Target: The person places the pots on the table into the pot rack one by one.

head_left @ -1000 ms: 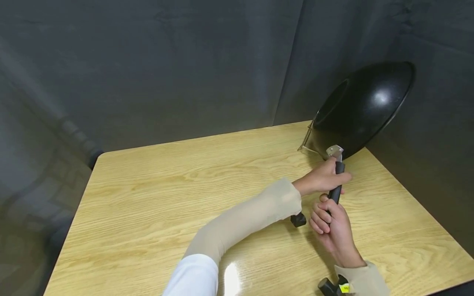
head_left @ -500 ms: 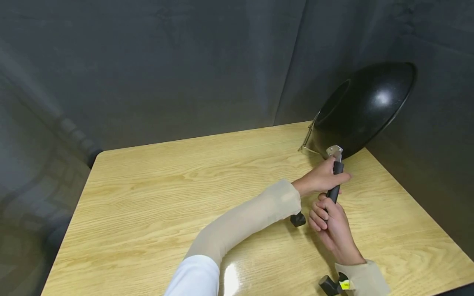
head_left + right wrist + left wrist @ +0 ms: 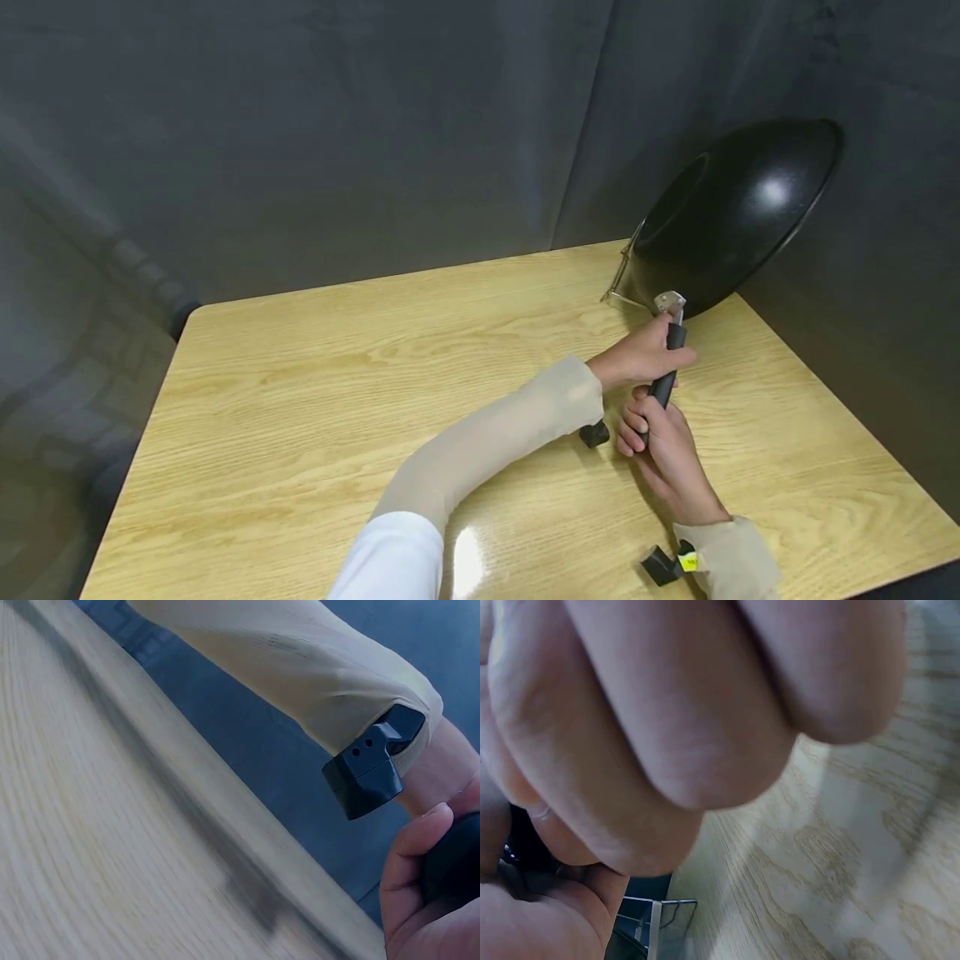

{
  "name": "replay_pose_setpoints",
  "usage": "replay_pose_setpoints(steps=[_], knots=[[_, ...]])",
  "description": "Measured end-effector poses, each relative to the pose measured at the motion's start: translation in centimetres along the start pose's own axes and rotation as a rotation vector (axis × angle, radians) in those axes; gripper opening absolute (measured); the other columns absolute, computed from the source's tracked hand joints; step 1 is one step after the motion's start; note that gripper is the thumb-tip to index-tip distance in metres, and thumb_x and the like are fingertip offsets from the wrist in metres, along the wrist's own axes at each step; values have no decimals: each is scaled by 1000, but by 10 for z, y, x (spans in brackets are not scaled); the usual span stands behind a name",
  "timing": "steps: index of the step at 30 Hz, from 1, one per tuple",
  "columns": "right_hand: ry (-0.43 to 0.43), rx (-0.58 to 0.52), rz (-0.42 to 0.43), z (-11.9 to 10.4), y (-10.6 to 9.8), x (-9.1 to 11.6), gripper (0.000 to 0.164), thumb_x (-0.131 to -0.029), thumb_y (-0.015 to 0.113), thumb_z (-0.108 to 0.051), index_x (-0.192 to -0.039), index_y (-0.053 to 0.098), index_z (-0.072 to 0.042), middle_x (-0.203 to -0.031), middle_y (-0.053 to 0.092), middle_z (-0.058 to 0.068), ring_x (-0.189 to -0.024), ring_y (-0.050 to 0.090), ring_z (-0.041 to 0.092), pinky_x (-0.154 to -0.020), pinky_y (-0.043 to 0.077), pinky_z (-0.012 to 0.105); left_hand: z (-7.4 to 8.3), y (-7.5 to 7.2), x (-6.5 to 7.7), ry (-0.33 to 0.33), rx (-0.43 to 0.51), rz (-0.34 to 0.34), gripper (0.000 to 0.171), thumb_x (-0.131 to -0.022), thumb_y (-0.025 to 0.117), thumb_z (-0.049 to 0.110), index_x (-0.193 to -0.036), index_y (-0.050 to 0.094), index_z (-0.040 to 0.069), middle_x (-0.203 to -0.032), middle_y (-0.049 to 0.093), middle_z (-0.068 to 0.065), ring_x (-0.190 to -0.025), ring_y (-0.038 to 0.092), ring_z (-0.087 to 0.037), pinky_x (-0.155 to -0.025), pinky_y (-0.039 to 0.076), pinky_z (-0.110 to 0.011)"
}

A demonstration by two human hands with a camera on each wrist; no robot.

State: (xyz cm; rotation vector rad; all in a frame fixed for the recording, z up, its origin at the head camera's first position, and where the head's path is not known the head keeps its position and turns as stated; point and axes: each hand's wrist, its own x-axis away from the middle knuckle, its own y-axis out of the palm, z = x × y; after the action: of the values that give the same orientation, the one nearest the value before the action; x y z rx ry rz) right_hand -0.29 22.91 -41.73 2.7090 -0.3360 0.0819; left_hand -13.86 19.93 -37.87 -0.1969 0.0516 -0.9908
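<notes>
A large black wok (image 3: 738,221) is tilted on its side at the right back of the table, its rounded outside toward me. Its black handle (image 3: 662,388) points down toward me from a riveted metal bracket (image 3: 670,302). My left hand (image 3: 637,354) grips the handle close to this bracket, thumb across it. Lower down, my right hand (image 3: 670,454) has its fingers curled round the handle's end. The left wrist view is mostly filled by curled fingers (image 3: 675,712). In the right wrist view, the dark handle end (image 3: 456,859) shows beside a finger.
A thin wire frame (image 3: 619,277) sticks out at the wok's left side, low over the wood-grain table (image 3: 315,400). Dark curtains (image 3: 337,150) close off the back and right sides. Black wrist mounts (image 3: 660,567) jut from the sleeves.
Both hands and the handle have shifted slightly left, and the whole view has moved a little. The wok keeps nearly the same tilt and place, and both grips stay on the handle.
</notes>
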Motion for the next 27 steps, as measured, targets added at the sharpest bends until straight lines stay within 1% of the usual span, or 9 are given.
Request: replay_pose_setpoints(steps=[4, 12, 18, 23, 25, 27], knots=[[-7, 17, 10, 2, 0, -3, 9, -108, 33, -6, -104, 39, -11, -65, 40, -8, -49, 38, 5, -49, 38, 20, -3, -3, -2, 8, 8, -11, 33, -100, 62, 13, -126, 43, 7, -85, 61, -9, -61, 67, -20, -60, 53, -26], [11, 47, 24, 4, -3, -6, 9, -106, 33, -3, -107, 39, -10, -65, 41, -7, -50, 39, 6, -49, 39, 21, -7, -4, -5, 31, -54, -11, 29, -100, 62, 15, -122, 44, 7, -83, 62, -7, -60, 66, -18, -61, 51, -23], [20, 65, 11, 6, -4, -6, 8, -106, 34, -4, -104, 39, -10, -65, 40, -7, -50, 40, 6, -50, 39, 22, -10, -4, -4, 23, -70, -7, 26, -100, 61, 15, -118, 44, 6, -83, 61, -6, -59, 67, -17, -59, 52, -23], [29, 81, 17, 7, -5, -8, 7, -106, 34, -4, -106, 39, -9, -66, 40, -7, -51, 40, 7, -50, 40, 22, -12, -4, -4, 22, -66, -5, 28, -101, 62, 15, -120, 44, 6, -83, 62, -7, -59, 67, -18, -58, 52, -24], [33, 109, 32, 7, -5, -9, 5, -107, 35, -4, -108, 38, -6, -67, 41, -5, -52, 42, 8, -50, 42, 23, -13, -5, -4, 28, -79, -3, 29, -101, 62, 16, -120, 44, 5, -83, 61, -7, -59, 65, -17, -58, 51, -23], [35, 163, 48, 7, -4, -8, 7, -108, 36, -6, -114, 38, -2, -70, 44, -3, -54, 45, 9, -51, 45, 24, -15, -5, -3, 33, -80, -8, 33, -101, 63, 17, -124, 44, 4, -83, 61, -7, -59, 65, -17, -60, 51, -23]])
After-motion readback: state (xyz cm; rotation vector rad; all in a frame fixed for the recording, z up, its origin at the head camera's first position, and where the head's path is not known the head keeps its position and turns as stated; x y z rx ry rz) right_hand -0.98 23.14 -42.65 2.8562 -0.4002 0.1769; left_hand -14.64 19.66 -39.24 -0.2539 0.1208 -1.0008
